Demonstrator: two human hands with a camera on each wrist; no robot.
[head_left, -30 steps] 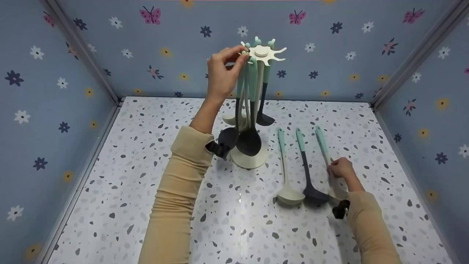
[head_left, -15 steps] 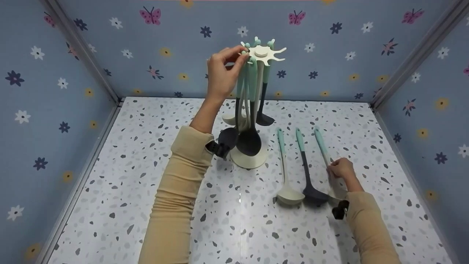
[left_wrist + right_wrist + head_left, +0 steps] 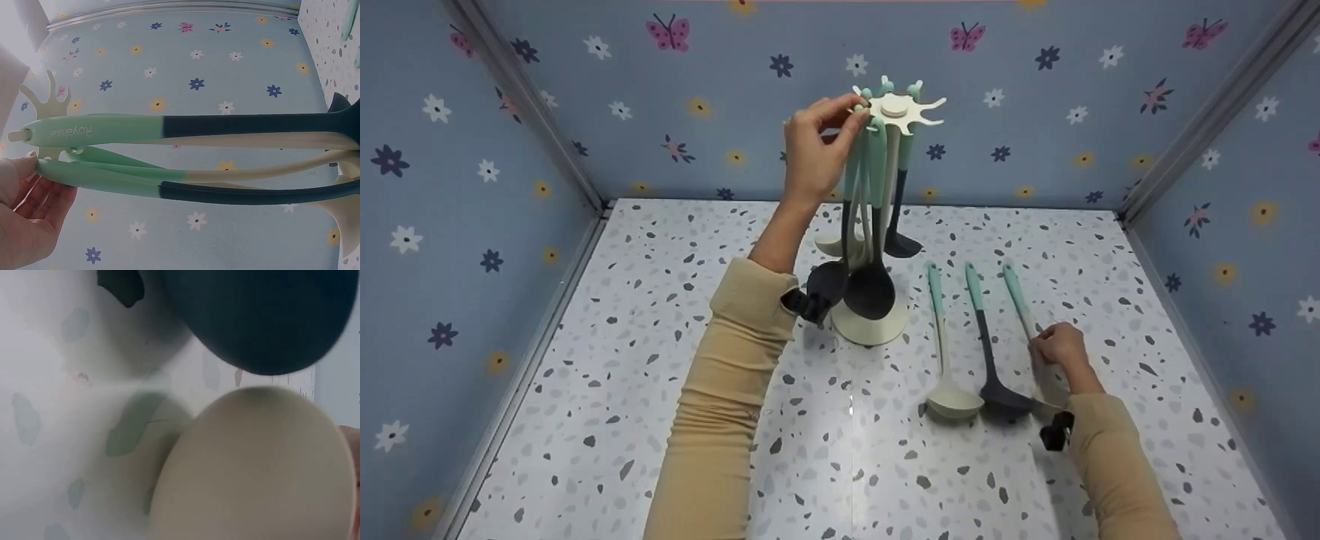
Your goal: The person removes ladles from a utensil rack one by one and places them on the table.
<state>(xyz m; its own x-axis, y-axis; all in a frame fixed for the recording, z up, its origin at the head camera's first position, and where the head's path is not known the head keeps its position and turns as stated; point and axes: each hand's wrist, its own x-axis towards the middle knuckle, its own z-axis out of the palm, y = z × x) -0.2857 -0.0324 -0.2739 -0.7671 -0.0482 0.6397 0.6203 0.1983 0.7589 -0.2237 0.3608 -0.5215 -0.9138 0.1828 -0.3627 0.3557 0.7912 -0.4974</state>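
A cream utensil stand (image 3: 870, 330) holds several mint-handled utensils hanging from its pronged top (image 3: 895, 109). At that top, my left hand (image 3: 819, 146) pinches the handle end of a dark-headed spoon (image 3: 826, 281); in the left wrist view its mint handle (image 3: 107, 179) lies at the fingertips. A second dark spoon (image 3: 870, 291) hangs right beside it. On the table, my right hand (image 3: 1059, 345) pinches the shaft of a cream ladle (image 3: 1016, 292), whose head is partly behind the wrist. In the right wrist view its rounded bowl (image 3: 259, 467) fills the lower part.
Left of the right hand lie a dark ladle (image 3: 1001, 397) and another cream ladle (image 3: 952, 397), roughly parallel, handles pointing away. A dark ladle (image 3: 901, 244) hangs behind the stand's pole. Patterned blue walls (image 3: 997, 150) enclose the speckled tabletop (image 3: 660, 300) at back and sides.
The handle end of the cream ladle in my right hand has shifted slightly left and nearer. My left hand and the stand have stayed in place.
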